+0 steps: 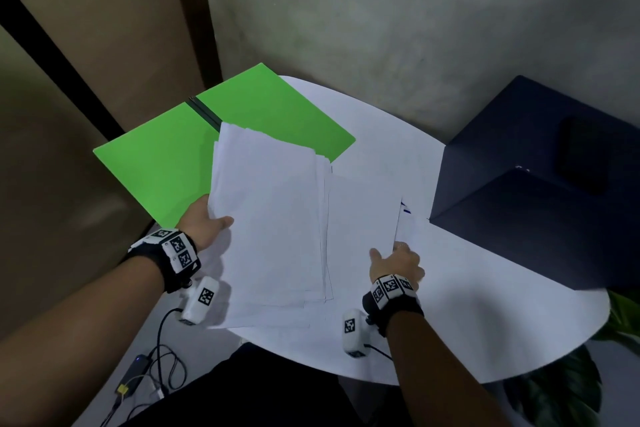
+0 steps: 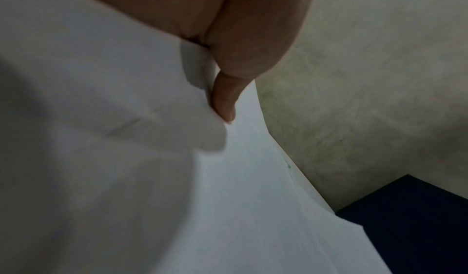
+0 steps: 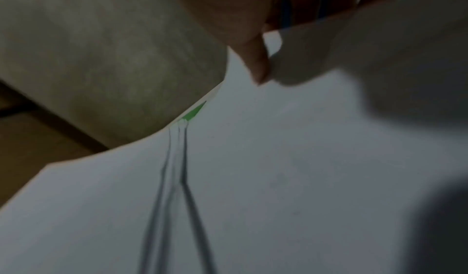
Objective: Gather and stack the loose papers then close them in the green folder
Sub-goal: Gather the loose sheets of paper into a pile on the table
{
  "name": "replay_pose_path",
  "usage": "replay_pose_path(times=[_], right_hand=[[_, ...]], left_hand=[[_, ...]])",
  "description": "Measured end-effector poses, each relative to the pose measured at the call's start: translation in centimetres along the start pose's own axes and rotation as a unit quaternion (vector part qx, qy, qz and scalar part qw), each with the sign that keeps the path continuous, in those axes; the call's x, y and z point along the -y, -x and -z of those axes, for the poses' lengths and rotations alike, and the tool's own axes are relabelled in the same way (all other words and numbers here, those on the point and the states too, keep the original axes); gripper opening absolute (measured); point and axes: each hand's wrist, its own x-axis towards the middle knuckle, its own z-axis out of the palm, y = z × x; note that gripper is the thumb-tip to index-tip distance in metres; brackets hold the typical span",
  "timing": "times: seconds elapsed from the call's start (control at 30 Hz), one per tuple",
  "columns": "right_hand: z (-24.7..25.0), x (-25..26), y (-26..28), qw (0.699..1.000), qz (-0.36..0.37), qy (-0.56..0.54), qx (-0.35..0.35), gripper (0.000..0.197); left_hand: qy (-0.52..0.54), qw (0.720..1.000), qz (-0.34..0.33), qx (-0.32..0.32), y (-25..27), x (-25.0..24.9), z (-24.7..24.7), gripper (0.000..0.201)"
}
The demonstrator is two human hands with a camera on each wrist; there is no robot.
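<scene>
Dark box (image 1: 540,184) blocks table's (image 1: 485,305) right side; bare tabletop in front stays passable.

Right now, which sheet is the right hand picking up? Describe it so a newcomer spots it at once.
Start at the dark blue box on the white table. The sheet lies against the box's near-left corner, its corner lifted by the right hand. Unlike the blank stack, it shows blue ink marks.

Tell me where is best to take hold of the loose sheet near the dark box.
Probably its near corner, from the right, where the right hand already lifts it. The loose sheet lies flat on the white table, so only a raised edge offers a pinch.
</scene>
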Motion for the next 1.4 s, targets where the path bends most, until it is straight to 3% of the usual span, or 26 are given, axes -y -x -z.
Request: replay_pose_path(times=[0.1,0.23,0.47,0.63,0.77,0.9,1.07,1.17,1.3,1.4], right_hand=[[-0.1,0.2,-0.3,1.000,0.014,0.002,0.016,0.078],[-0.2,0.9,-0.7,1.000,0.025,-0.007,0.014,0.086],[-0.1,2.0,0.1,0.996,0.092,0.012,-0.007,0.060],[1.4,1.5,-0.3,0.997,0.054,-0.041,0.046,0.053],[6.8,1.5,-1.0,0.990,0.115,-0.074,-0.035,0.038],[14.0,1.9,-1.6,0.958,0.213,-0.153,-0.117,0.020],[19.6,3.0,-0.7,0.913,0.248,-0.305,-0.105,0.005],[19.1,3.6,-1.0,0.896,0.233,-0.375,-0.036,0.006],[14.4,4.6,-2.2,0.883,0.187,-0.427,0.057,0.011],[9.7,5.5,-3.0,0.932,0.177,-0.310,0.071,0.023]], left_hand=[[-0.003,1.000,0.009,0.000,0.4,-0.6,-0.2,0.046],[0.003,1.000,0.012,0.006,0.4,-0.7,-0.4,0.044],[-0.009,1.000,0.008,0.005,0.3,-0.7,-0.5,0.046],[-0.014,1.000,0.013,0.008,0.4,-0.6,-0.5,0.047],[-0.023,1.000,0.004,0.012,0.2,-0.2,-0.2,0.052],[-0.038,0.999,0.001,0.010,0.1,-0.7,-0.5,0.050],[-0.036,0.999,-0.018,0.025,0.3,-1.8,-1.3,0.044],[-0.029,0.998,-0.020,0.047,0.4,-2.1,-1.7,0.045],[-0.029,0.996,-0.014,0.080,1.0,-2.5,-2.5,0.044],[-0.007,0.996,0.005,0.086,0.9,-2.3,-3.0,0.039]])
